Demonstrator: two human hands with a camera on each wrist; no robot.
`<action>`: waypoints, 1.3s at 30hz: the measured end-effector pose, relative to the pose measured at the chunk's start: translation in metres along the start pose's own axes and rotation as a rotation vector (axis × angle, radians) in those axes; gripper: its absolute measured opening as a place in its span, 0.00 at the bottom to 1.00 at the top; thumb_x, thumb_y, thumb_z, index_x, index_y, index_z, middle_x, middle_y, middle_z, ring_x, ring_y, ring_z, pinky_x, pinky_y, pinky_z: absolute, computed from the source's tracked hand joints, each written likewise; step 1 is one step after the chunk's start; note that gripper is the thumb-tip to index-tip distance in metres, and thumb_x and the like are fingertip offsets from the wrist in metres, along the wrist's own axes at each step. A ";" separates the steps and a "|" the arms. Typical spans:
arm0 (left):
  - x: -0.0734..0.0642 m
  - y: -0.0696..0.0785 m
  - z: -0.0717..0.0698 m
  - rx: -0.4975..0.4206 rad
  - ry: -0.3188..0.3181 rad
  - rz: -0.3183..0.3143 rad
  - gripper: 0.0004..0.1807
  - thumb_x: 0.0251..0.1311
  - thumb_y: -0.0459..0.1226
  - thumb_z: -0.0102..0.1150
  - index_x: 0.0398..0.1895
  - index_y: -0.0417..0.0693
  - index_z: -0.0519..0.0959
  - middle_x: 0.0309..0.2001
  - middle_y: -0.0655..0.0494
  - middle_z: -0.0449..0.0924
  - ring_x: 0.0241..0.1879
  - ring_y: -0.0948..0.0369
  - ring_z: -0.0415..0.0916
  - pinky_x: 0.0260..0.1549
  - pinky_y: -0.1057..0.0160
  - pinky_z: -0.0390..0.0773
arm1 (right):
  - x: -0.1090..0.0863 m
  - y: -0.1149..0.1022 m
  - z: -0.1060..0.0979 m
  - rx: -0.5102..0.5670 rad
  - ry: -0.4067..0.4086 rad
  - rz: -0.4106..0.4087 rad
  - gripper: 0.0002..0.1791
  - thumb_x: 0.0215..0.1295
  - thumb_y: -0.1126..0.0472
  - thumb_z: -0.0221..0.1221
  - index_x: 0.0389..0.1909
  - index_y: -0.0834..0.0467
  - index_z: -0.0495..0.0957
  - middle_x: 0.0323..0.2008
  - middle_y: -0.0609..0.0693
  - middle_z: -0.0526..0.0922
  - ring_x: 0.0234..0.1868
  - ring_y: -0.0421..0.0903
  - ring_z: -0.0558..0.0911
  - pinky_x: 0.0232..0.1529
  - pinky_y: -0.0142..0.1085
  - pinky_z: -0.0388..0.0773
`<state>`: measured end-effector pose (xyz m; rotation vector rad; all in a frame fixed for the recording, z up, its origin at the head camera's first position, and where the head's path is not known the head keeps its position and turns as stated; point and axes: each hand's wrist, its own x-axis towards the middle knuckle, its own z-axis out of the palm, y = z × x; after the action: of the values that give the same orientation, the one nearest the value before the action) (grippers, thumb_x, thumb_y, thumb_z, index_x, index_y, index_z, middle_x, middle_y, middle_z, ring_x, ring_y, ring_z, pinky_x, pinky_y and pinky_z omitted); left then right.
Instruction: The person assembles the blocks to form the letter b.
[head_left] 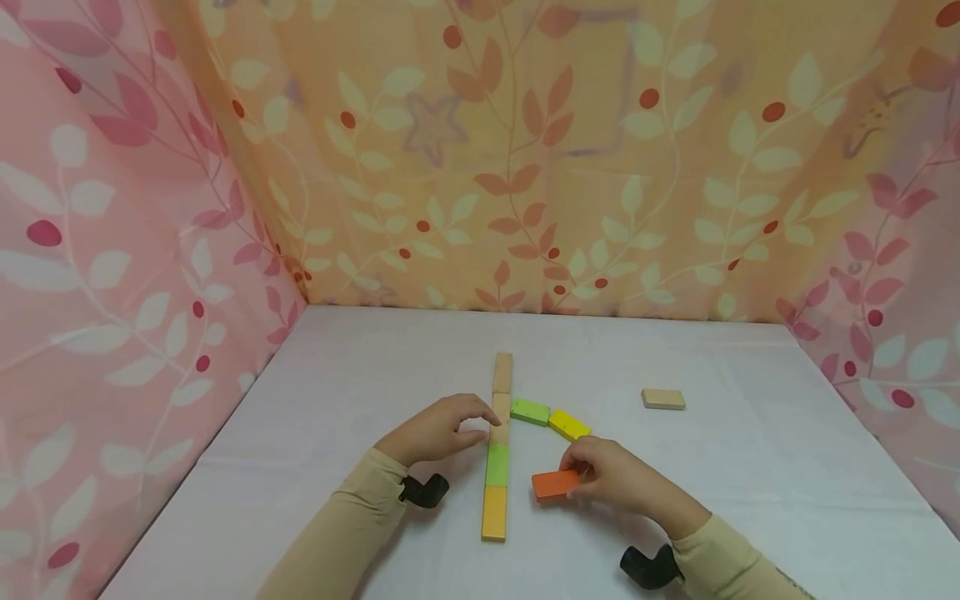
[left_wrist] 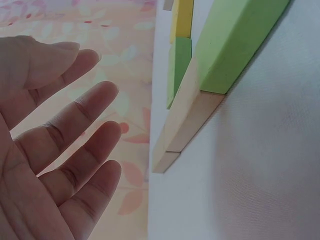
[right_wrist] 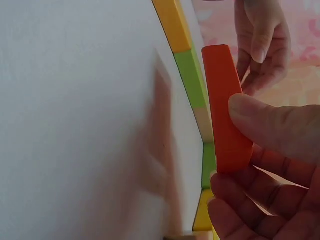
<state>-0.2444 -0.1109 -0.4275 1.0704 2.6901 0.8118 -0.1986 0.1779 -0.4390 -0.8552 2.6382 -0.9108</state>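
Observation:
My right hand [head_left: 622, 482] pinches an orange-red block [head_left: 552, 486] between thumb and fingers; the right wrist view shows a gap and a shadow between block [right_wrist: 225, 115] and table. Left of it runs a straight row: two plain wooden blocks at the far end, then a green block [head_left: 497, 464] and an amber block [head_left: 493, 513] nearest me. From the row's right side a green block [head_left: 530, 412] and a yellow block [head_left: 570, 425] branch off at a slant. My left hand [head_left: 438, 429] is beside the row's middle, fingers loosely bent and holding nothing.
A single plain wooden block [head_left: 663, 399] lies apart at the right on the white tabletop [head_left: 360, 358]. Flower-patterned cloth [head_left: 450, 233] hangs behind the table and at both sides. Each wrist carries a small black device [head_left: 425, 491].

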 end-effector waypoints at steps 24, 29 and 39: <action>0.003 -0.002 0.004 -0.033 -0.030 0.003 0.12 0.60 0.38 0.56 0.47 0.53 0.78 0.48 0.65 0.74 0.51 0.62 0.70 0.51 0.61 0.69 | 0.010 -0.011 0.024 -0.009 -0.191 -0.066 0.12 0.47 0.60 0.68 0.33 0.46 0.78 0.32 0.34 0.73 0.33 0.34 0.69 0.38 0.30 0.70; 0.003 -0.001 0.005 -0.038 -0.037 -0.002 0.12 0.60 0.37 0.56 0.47 0.53 0.78 0.47 0.66 0.74 0.51 0.60 0.70 0.50 0.61 0.69 | 0.010 -0.012 0.026 -0.007 -0.211 -0.082 0.13 0.47 0.62 0.68 0.33 0.45 0.78 0.33 0.34 0.73 0.35 0.33 0.70 0.40 0.29 0.70; 0.006 -0.001 0.008 -0.042 -0.034 0.017 0.12 0.60 0.37 0.56 0.47 0.53 0.78 0.46 0.67 0.75 0.51 0.61 0.70 0.51 0.61 0.69 | 0.011 -0.013 0.027 -0.007 -0.220 -0.105 0.13 0.47 0.63 0.68 0.33 0.45 0.78 0.32 0.34 0.73 0.35 0.32 0.71 0.41 0.29 0.71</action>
<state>-0.2469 -0.1038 -0.4339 1.0889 2.6277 0.8405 -0.1915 0.1494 -0.4524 -1.0405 2.4293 -0.7823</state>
